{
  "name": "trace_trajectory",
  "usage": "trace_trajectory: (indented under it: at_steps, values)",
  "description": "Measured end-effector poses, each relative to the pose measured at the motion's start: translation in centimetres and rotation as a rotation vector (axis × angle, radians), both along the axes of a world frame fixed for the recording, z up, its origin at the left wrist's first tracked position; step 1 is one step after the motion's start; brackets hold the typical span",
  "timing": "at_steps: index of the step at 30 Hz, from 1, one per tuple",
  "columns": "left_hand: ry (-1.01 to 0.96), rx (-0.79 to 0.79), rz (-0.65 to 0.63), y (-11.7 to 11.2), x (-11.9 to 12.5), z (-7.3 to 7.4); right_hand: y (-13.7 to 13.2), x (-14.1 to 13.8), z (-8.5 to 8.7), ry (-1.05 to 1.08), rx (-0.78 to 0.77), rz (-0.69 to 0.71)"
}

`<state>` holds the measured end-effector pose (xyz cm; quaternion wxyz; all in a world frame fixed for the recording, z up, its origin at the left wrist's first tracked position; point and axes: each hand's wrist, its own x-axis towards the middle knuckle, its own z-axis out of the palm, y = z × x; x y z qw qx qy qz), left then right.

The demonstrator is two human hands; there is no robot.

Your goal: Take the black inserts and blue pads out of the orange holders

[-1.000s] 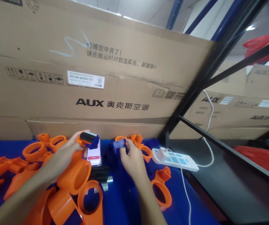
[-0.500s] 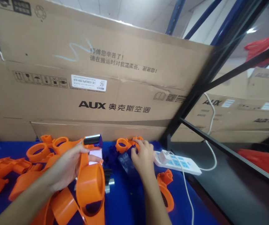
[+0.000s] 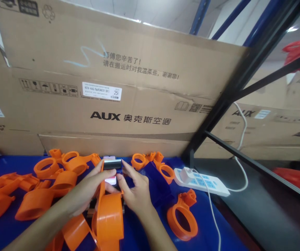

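My left hand (image 3: 88,190) grips an orange plastic part (image 3: 110,216) with a wide round collar and a narrow neck. A black roller (image 3: 112,164) sits at the top of that neck. My right hand (image 3: 134,188) pinches the roller's right end with thumb and fingers. Behind the roller a phone (image 3: 110,179) with a white and red screen shows between the two hands. The hands meet over the blue mat (image 3: 142,233).
Many orange ring-shaped parts (image 3: 45,167) lie on the mat to the left and behind; one orange ring (image 3: 182,218) lies at the right. A white power strip (image 3: 202,181) with a plugged adapter lies at the right edge. Large cardboard boxes (image 3: 113,87) stand behind, and a black rack frame (image 3: 218,104) rises at the right.
My right hand left the dark blue piece on the mat and came left to the black roller. The left hand turned the orange part more upright, collar toward me.
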<state>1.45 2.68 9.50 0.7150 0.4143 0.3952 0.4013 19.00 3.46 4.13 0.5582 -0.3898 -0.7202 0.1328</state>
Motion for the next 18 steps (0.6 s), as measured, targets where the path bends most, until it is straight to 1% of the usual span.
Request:
trace_trajectory:
  at_steps: [2,4,7,10,14,18]
  values:
    - [0.066,0.054,0.04,0.0,0.3,-0.1,-0.3,-0.2,-0.4,-0.059,0.092,-0.069]
    - [0.131,0.149,0.074,0.0,0.5,-0.2,-0.7,-0.4,-0.8,-0.123,0.164,-0.123]
    - [0.222,0.25,0.089,-0.1,0.6,-0.3,-1.0,-0.6,-1.4,-0.211,0.205,-0.17]
    - [0.246,0.269,0.095,-0.3,0.5,-0.4,-1.1,-0.6,-1.7,-0.264,0.196,-0.177]
    - [0.211,0.262,0.094,-0.3,0.4,-0.6,-1.0,-0.7,-1.8,-0.286,0.191,-0.141]
    - [0.152,0.223,0.106,-0.1,0.6,-0.6,-1.0,-0.6,-1.5,-0.279,0.188,-0.146]
